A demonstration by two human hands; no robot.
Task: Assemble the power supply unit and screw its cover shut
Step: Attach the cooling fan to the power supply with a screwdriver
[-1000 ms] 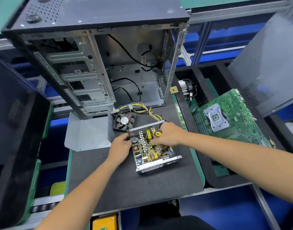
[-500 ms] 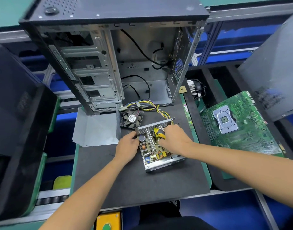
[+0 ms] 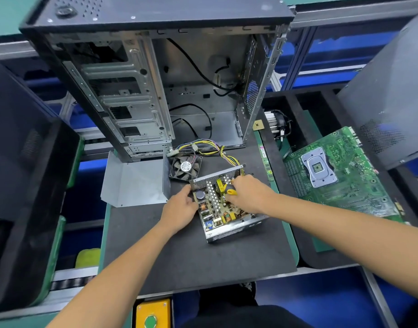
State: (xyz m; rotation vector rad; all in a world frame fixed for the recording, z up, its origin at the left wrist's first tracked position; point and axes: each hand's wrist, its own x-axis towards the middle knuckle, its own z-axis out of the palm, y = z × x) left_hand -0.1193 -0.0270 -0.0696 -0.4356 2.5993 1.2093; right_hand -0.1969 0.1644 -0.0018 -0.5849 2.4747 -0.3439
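The open power supply unit (image 3: 223,209) lies on the black mat (image 3: 191,252), its circuit board with coils and capacitors showing. My left hand (image 3: 180,209) holds its left side wall. My right hand (image 3: 248,195) reaches over the board and grips a yellow-and-black screwdriver (image 3: 229,189) whose tip points down into the unit. The bent grey metal cover (image 3: 134,181) lies on the mat to the left. A black fan (image 3: 185,167) lies just behind the unit, with a yellow-and-black wire bundle (image 3: 212,150) running from the unit's back.
An open PC case (image 3: 156,79) stands upright behind the mat. A green motherboard (image 3: 333,171) lies in a tray to the right, a heatsink cooler (image 3: 276,124) behind it. Dark side panels lean at far left and right. A yellow button box (image 3: 152,313) sits at the near edge.
The camera view shifted slightly, so the scene sits a little further right. My hands stay on the unit, the right one still working the screwdriver over the board.
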